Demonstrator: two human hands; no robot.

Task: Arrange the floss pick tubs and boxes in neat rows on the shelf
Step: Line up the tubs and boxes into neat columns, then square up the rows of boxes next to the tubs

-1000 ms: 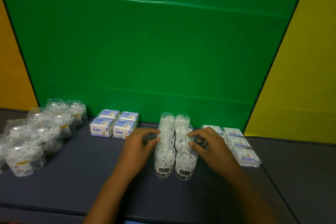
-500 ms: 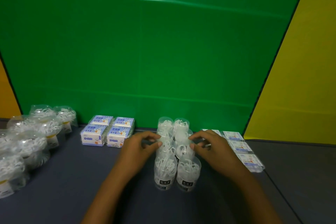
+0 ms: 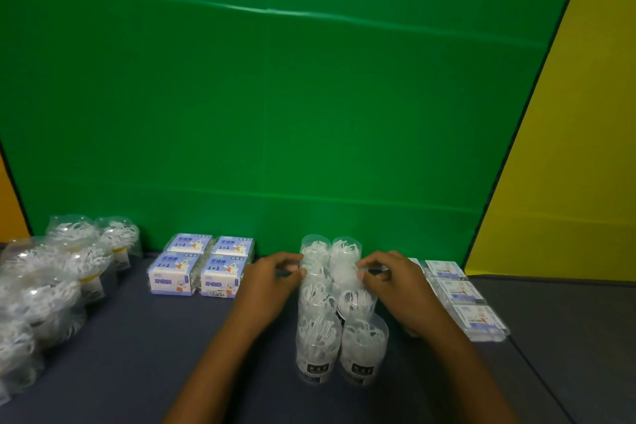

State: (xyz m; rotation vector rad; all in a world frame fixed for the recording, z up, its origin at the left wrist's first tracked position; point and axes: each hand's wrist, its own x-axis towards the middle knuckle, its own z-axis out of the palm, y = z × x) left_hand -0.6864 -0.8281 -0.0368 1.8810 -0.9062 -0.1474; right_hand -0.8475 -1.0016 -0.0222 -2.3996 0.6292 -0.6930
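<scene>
My left hand (image 3: 272, 280) and right hand (image 3: 392, 280) flank a double row of clear floss pick tubs (image 3: 339, 306) mid-shelf (image 3: 155, 354); curled fingers pinch the far-middle tubs from both sides; blue boxes (image 3: 203, 265) sit left, flat packs (image 3: 461, 299) right, bagged tubs (image 3: 44, 282) far left.

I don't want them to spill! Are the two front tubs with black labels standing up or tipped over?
Standing up. Both front tubs sit on their bases on the shelf, black labels facing forward.
</scene>
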